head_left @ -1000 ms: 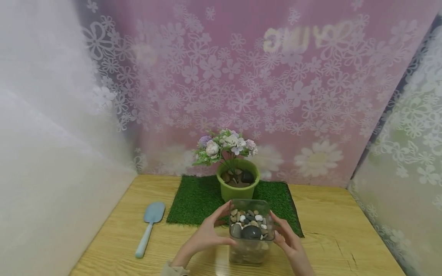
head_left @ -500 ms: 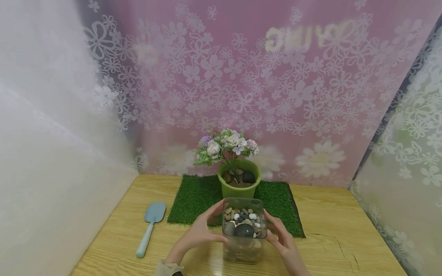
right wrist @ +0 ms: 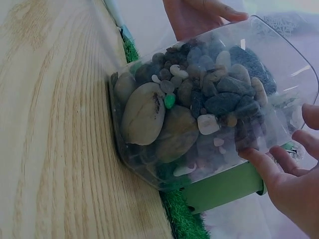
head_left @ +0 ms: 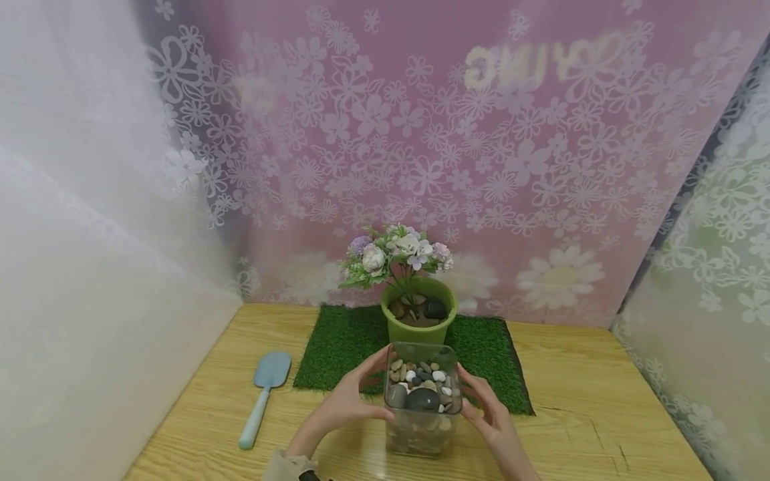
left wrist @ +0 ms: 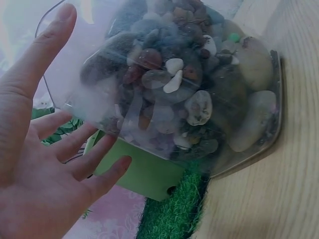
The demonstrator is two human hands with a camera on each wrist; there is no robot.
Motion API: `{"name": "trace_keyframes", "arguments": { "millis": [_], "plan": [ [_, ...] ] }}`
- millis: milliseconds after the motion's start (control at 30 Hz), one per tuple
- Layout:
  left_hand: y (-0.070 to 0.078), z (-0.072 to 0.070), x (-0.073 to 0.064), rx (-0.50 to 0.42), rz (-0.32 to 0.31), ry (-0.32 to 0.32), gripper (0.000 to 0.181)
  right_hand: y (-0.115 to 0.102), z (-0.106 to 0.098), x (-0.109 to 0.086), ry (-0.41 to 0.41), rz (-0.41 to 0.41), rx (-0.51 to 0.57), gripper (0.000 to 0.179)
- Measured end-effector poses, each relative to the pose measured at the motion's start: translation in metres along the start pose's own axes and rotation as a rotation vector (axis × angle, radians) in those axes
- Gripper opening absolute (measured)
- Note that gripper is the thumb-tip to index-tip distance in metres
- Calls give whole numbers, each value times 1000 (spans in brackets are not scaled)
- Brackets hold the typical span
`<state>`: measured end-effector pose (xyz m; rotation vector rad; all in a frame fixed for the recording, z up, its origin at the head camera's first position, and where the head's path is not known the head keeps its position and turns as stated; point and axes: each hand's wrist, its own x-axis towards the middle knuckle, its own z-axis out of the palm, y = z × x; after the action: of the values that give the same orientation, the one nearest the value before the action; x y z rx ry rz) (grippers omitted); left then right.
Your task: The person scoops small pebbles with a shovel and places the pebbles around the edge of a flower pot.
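Note:
A clear square plastic container (head_left: pixel 392 434) filled with pebbles stands upright on the wooden table. Larger dark stones (head_left: pixel 422 399) lie on top, and a small green pebble (right wrist: pixel 170 101) shows through its wall. My left hand (head_left: pixel 345 404) holds the left side, thumb at the front corner and fingers toward the back. On the right side my right hand (head_left: pixel 494 414) holds it the same way, below the rim. In the left wrist view the fingertips (left wrist: pixel 107 142) of the left hand lie against the clear wall. Just behind the container is a green flowerpot (head_left: pixel 415 334).
White and purple artificial flowers (head_left: pixel 397 250) rise from the pot, which holds a few stones and stands on a green turf mat (head_left: pixel 337 347). A blue trowel (head_left: pixel 265 394) lies on the table (head_left: pixel 577 387) at the left. A pink floral curtain (head_left: pixel 385 133) hangs behind.
Both hands have shifted the container to the left along the table, mostly in the first half second. The trowel, pot and mat stay put while the view drifts slightly.

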<state>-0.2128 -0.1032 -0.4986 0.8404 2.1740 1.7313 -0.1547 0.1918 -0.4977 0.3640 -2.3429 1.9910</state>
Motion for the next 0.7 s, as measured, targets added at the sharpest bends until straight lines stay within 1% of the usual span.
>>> {"name": "trace_keyframes", "arguments": {
  "millis": [200,333,433,600,700],
  "plan": [
    [-4,3,-1,0,3,20,105,1,-2,1,-21,-11,0,50],
    [-4,4,-2,19,21,33,104,1,0,2,-8,-26,-22,49],
    [-3,4,-2,27,25,38,104,1,1,2,12,-7,-43,48],
    [-2,4,-2,25,10,36,104,0,4,2,20,38,-32,49],
    [-1,4,-3,32,-1,30,104,-1,4,2,28,38,-41,48]
  ]
}}
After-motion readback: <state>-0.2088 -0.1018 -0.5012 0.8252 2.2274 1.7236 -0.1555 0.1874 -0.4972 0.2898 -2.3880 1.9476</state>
